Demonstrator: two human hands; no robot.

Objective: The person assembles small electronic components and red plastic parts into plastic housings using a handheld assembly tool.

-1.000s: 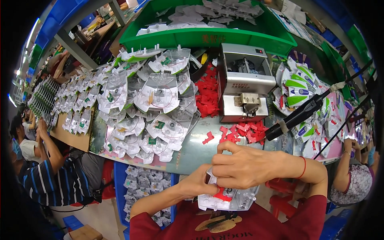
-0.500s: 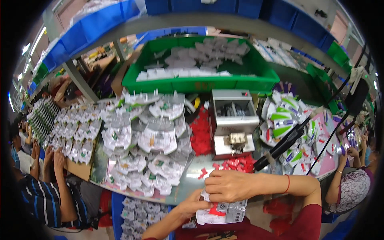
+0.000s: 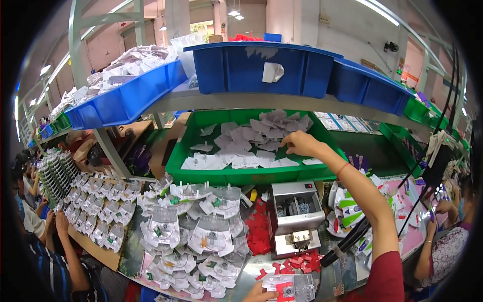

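Note:
At the lower edge my left hand (image 3: 259,294) grips a white and clear plastic housing (image 3: 302,288) with a flat red part on it, near the table's front edge. Only part of that hand shows. My right hand (image 3: 303,144) is stretched far forward over the green bin (image 3: 236,176), holding nothing that I can see, its fingers bent downward and a little apart. Just below and beside its fingertips lie loose flat white plastic pieces (image 3: 274,132). Whether the fingertips touch one I cannot make out.
A metal machine (image 3: 297,221) stands mid-table, small red parts (image 3: 297,263) before it. Stacked white housings (image 3: 211,234) fill the left, green-white shells (image 3: 347,204) the right. A black arm (image 3: 347,244) slants beside my right forearm. Blue bins (image 3: 261,70) sit overhead. People work on both sides.
My right hand has left the housing and reached forward over the green bin. My left hand keeps the housing, now lower in view. The view has tilted up.

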